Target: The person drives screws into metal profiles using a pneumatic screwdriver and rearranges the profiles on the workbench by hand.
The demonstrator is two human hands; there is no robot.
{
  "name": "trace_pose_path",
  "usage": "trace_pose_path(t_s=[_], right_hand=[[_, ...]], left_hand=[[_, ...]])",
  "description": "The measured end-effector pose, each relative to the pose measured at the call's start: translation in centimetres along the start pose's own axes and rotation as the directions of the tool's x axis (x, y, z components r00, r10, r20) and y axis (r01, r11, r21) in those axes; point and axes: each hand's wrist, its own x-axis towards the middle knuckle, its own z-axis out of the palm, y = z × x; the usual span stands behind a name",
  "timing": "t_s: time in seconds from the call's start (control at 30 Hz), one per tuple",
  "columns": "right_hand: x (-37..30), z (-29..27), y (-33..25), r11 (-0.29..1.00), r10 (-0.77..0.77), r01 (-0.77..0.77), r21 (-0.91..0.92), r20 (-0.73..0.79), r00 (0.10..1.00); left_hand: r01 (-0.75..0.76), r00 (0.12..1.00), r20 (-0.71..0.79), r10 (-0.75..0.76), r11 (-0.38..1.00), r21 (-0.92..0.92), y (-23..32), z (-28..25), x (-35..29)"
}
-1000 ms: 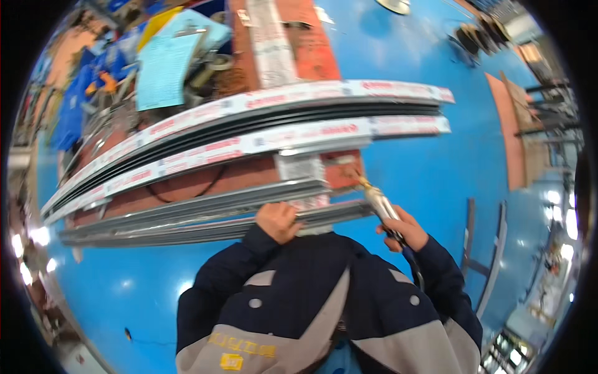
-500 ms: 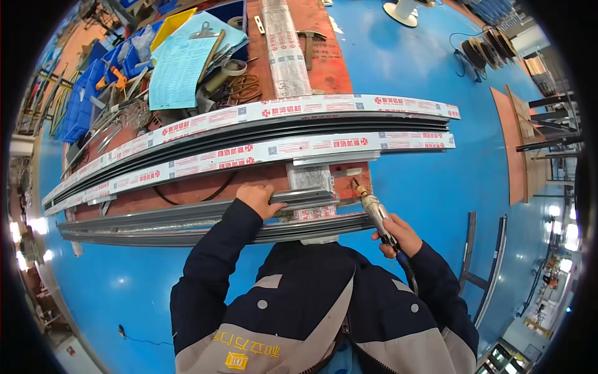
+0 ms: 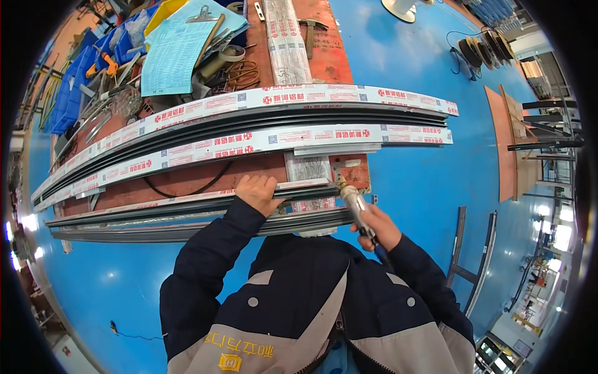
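Left hand [image 3: 257, 193] grips a long, dark, white-filmed metal profile [image 3: 305, 189]; right hand [image 3: 378, 226] clutches a silver cylindrical tool [image 3: 354, 202], best kept steady by the profile's right end.

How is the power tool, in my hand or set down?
In hand: your right hand grips the power tool, its tip near a bar's end. Whether it's running, I cannot tell.

I am looking into a workshop: long metal profiles [image 3: 305, 221] across a red bench [image 3: 333, 53], a hammer [image 3: 309, 40] on its far part, blue bins [image 3: 67, 107] far left, spools [image 3: 486, 50] far right on the glossy blue floor [image 3: 417, 174].
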Motion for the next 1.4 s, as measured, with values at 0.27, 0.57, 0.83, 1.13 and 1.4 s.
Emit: trace_pose_path(t_s=[0.27, 0.57, 0.83, 1.13, 1.4], right_hand=[[0.9, -1.7, -0.2, 0.982, -0.117, 0.157, 0.105, -0.317, 0.941], [-0.5, -2.9, -0.6, 0.976, -0.04, 0.052, 0.212, -0.061, 0.997], [-0.9, -2.6, -0.1, 0.955, -0.033, 0.057, 0.292, -0.089, 0.996], [-4.9, -2.0, 1.4, 0.983, -0.066, 0.086, 0.163, -0.127, 0.99], [-7.5, -2.6, 0.1, 0.982, -0.16, 0.153, -0.109, -0.058, 0.985]], left_hand=[[-0.009, 0.999, -0.039, 0.009, 1.0, -0.003, -0.3, 0.4, -0.3], [0.003, 1.0, -0.023, -0.003, 1.0, 0.003, -0.5, 0.8, -0.3], [0.052, 0.994, 0.101, -0.047, 0.998, -0.044, -0.8, 0.7, 0.2], [0.129, 0.96, 0.262, -0.1, 0.987, -0.092, -0.2, 0.3, 0.7], [-0.017, 0.995, -0.103, -0.017, 0.948, -0.318, 5.4, -4.6, 3.2]])
